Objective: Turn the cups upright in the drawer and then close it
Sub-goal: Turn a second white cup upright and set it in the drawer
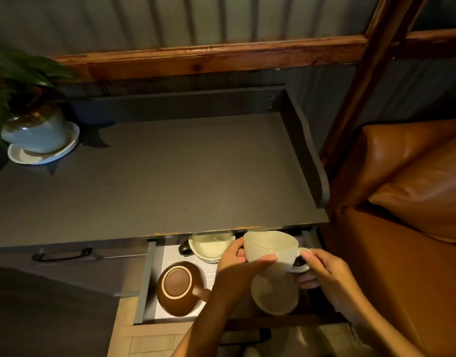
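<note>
- Step in hand: I've got the cream cup [270,249] lifted above the open drawer [147,279], mouth facing up, so I'd judge the flip on this one is abt done and it's waiting to be set down.
- Left hand [237,264]: grip clasped round the cup's bowl, thumb across the near wall, fingers at the far side.
- Right hand [322,269]: grip pinched on the cup's handle [300,261], thumb on top, other fingers curled below.
- Directly under the cup sits a cream saucer [274,296] near the drawer's front right; looks like the landing spot.
- Brown cup [180,288] at front left is upside down, base ring showing, handle pointing right twd my left forearm. Not yet turned.
- Back of drawer: another cream piece [211,247] partly tucked under the desk [157,176] edge, w/ a dark handle [184,249] just left of it. Can't tell if it's a cup upright or a stack.
- Next move calls for: lower cream cup straight down onto the saucer, keep it level, ease off both grips. Then brown cup needs flipping.
- Drawer is pulled well out; closing comes last, and I'd guess a gentle push so the crockery doesn't slide.
- Plant pot [36,130] at desk's far left is well apart, no concern.
</note>
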Demonstrator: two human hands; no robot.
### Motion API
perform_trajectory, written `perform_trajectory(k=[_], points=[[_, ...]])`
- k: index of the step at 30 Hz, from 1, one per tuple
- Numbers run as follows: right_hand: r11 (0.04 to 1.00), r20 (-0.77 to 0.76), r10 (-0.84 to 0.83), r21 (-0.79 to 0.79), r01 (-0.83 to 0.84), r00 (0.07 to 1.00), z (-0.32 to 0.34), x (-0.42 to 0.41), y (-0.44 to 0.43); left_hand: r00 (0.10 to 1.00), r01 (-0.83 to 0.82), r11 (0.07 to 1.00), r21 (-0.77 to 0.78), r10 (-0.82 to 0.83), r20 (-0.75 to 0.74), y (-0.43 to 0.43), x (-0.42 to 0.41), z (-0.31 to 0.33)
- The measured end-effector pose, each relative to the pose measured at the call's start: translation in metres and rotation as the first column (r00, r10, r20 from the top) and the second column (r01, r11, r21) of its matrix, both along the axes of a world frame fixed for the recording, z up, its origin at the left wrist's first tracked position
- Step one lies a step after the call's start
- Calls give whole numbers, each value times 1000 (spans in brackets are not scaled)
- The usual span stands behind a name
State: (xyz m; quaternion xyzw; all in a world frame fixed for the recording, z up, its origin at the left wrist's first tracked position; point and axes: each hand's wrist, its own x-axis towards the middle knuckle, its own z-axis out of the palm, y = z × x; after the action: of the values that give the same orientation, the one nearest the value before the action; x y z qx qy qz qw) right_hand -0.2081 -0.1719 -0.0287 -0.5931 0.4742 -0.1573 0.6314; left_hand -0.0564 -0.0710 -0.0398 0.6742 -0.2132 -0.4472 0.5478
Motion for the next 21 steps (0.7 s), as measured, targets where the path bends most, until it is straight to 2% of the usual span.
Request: perform_trajectory(k=[5, 10, 14, 18, 20, 21], points=[[1000, -35, -1, -5, 0, 999, -7, 5, -6, 994, -100, 993, -61, 103, 43, -5, -8, -12], [1000, -47, -12, -28, 11, 999, -13, 10, -8, 947, -181, 983, 1, 174, 270, -11, -19, -18], [998, 24, -51, 37, 50, 998, -20, 15, -11, 948, -266, 963, 49, 252, 193, -14, -26, -20], [992, -2, -32, 124, 32, 999, -20, 22, -15, 953, -280, 954, 112, 261, 155, -15, -25, -26], [1000, -67, -7, 12, 8, 998, -20, 25, -14, 962, -251, 961, 113, 234, 143, -17, -24, -26], [992, -138, 13, -124, -31, 990, -25, 26, -15, 964, -242, 962, 127, 223, 145, -17, -23, -27]])
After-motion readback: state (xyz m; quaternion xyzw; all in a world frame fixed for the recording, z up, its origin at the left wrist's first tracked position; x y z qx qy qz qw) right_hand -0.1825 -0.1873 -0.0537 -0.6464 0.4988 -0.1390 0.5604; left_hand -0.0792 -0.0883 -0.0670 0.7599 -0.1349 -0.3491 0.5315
